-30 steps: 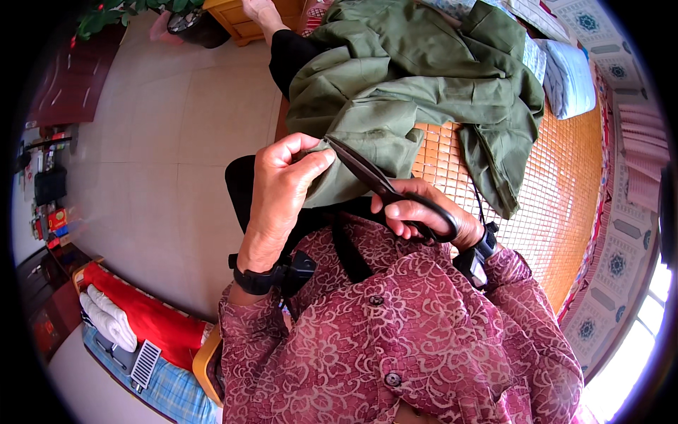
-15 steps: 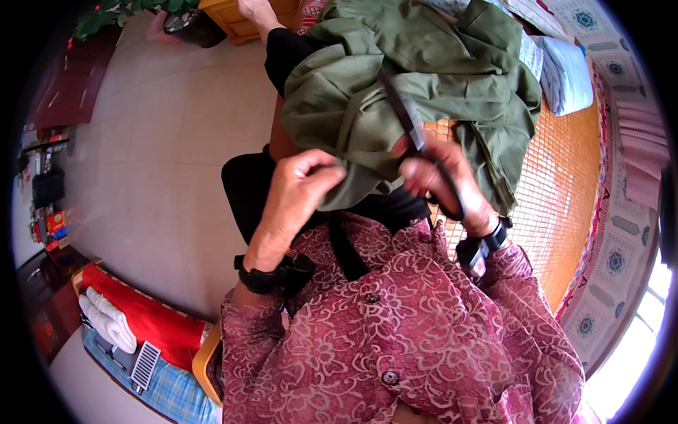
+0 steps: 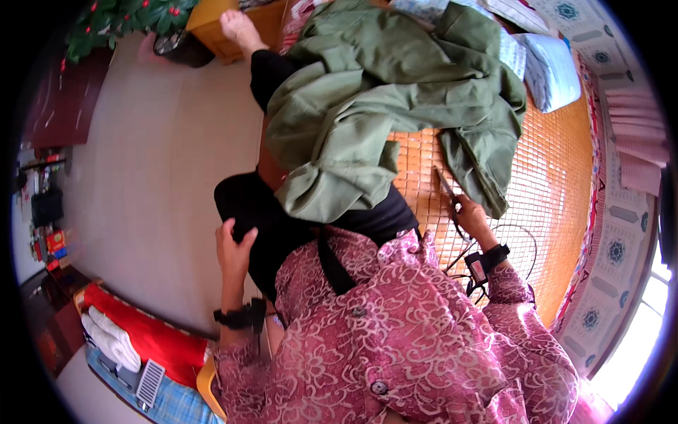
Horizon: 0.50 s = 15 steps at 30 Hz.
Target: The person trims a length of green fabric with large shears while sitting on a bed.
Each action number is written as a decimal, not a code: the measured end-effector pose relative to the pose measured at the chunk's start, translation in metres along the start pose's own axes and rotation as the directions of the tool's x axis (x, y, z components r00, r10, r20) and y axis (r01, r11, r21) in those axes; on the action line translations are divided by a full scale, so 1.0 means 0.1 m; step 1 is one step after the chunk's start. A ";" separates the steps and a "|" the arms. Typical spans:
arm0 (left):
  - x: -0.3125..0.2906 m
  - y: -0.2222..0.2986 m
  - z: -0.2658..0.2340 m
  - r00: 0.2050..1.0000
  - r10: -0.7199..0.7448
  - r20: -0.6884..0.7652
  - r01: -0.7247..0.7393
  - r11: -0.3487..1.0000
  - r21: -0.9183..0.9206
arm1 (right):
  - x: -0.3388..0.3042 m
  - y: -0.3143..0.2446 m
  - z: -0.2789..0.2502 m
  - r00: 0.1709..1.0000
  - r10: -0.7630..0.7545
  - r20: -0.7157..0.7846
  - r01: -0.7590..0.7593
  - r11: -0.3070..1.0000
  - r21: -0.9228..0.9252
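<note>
A crumpled green garment (image 3: 385,113) lies across my lap and onto the orange woven mat (image 3: 558,205). My right hand (image 3: 472,214) rests on the mat at the garment's right edge, closed around the handles of dark scissors (image 3: 448,189) whose blades point up toward the cloth. My left hand (image 3: 233,249) hangs over my black trouser knee (image 3: 244,205), fingers loosely spread, holding nothing. Both wrists wear black bands.
Tiled floor (image 3: 155,177) lies to the left. A pale blue pillow (image 3: 554,71) sits at the mat's far end. A wooden cabinet (image 3: 233,28) stands beyond my bare foot (image 3: 236,28). Red cloth and white towels (image 3: 113,339) sit at lower left. Cables (image 3: 508,247) trail by my right wrist.
My left hand has let go of the green garment and dropped to my knee. My right hand has carried the scissors away from the cloth, down to the mat on the right.
</note>
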<state>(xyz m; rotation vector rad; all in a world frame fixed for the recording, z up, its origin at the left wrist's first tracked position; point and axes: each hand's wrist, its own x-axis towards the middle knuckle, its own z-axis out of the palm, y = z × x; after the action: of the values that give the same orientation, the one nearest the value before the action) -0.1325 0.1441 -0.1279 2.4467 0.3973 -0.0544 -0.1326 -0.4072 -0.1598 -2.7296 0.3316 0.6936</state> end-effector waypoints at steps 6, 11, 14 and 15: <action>-0.27 -0.22 -0.15 0.960 -0.242 0.137 0.213 0.956 0.200 | 0.00 -0.15 -0.17 0.983 -0.068 0.170 0.082 0.994 -0.077; -0.18 -0.36 -0.22 0.850 -0.373 0.372 0.482 0.835 -0.266 | 0.11 -0.29 -0.25 0.983 -0.096 0.154 0.103 0.994 -0.038; -0.08 -0.13 -0.28 0.883 -0.298 0.362 0.395 0.889 -0.230 | 0.30 -0.29 -0.19 0.979 -0.206 -0.002 0.206 0.978 0.036; -0.07 -0.11 -0.33 0.866 -0.296 0.402 0.412 0.879 -0.241 | 0.34 -0.41 -0.28 0.973 -0.226 -0.041 0.228 0.972 0.056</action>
<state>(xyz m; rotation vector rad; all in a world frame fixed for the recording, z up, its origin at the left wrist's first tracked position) -0.1448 0.1707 -0.1078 1.9592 0.6401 -0.5438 -0.0796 -0.3840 -0.1438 -2.6675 0.0440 0.5648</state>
